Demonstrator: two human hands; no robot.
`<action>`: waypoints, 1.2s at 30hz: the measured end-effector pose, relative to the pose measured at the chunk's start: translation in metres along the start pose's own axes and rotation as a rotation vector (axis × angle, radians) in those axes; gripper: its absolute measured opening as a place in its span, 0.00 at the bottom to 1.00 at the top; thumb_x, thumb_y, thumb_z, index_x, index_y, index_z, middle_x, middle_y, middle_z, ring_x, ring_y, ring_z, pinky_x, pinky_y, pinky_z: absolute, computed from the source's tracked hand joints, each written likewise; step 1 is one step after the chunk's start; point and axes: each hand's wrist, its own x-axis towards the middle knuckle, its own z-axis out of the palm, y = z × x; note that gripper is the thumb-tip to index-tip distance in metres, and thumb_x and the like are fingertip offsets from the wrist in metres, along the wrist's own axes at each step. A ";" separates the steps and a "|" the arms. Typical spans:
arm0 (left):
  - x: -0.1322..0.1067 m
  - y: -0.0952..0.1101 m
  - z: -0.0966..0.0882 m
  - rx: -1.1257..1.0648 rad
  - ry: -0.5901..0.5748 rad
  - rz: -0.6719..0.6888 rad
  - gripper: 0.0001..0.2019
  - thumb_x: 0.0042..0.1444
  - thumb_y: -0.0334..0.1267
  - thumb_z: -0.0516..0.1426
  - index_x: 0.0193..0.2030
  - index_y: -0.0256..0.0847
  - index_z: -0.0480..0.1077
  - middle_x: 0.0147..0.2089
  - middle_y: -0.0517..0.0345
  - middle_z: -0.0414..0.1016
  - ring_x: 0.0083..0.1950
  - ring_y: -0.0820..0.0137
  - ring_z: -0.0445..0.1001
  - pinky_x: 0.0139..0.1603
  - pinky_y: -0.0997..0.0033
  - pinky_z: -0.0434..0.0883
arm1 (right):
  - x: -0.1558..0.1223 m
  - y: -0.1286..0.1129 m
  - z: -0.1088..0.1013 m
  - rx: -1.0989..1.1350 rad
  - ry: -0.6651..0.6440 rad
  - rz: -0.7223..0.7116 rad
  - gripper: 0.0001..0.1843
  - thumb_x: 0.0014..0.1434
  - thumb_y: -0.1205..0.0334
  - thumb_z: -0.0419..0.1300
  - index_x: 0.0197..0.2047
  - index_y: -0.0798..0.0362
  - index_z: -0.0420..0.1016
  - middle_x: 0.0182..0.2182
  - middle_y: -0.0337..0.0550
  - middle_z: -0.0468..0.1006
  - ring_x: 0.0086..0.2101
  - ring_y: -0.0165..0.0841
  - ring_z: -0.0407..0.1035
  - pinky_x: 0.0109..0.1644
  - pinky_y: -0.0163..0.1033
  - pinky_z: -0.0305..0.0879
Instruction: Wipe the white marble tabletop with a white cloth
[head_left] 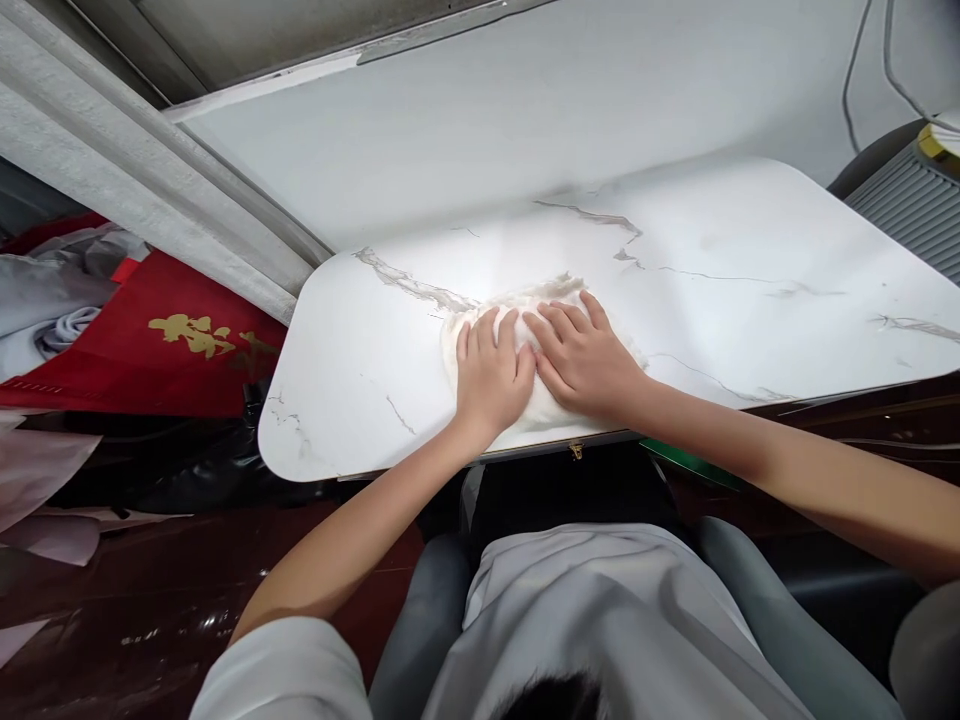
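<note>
A small white fluffy cloth [559, 292] lies on the white marble-patterned table [360, 400], close to its near edge. My left hand [491, 375] presses flat on the cloth's left half, fingers stretched out and together. My right hand [581, 355] lies flat on the right half, its fingers angled left and touching those of the left hand. Both hands cover most of the cloth; only its far fringe and edges show.
A red bag with gold print [172, 345] and grey fabric [56, 300] lie on the floor at the left. A grey ribbed object [911, 205] sits at the far right. A white wall stands behind the table. I sit in a grey chair [420, 620].
</note>
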 end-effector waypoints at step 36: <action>0.206 -0.054 0.043 -0.134 0.017 -0.091 0.16 0.64 0.37 0.49 0.57 0.46 0.67 0.60 0.52 0.69 0.64 0.62 0.66 0.71 0.58 0.56 | 0.196 0.130 0.080 0.238 0.028 0.263 0.35 0.59 0.38 0.34 0.52 0.48 0.72 0.49 0.50 0.77 0.54 0.45 0.60 0.65 0.53 0.44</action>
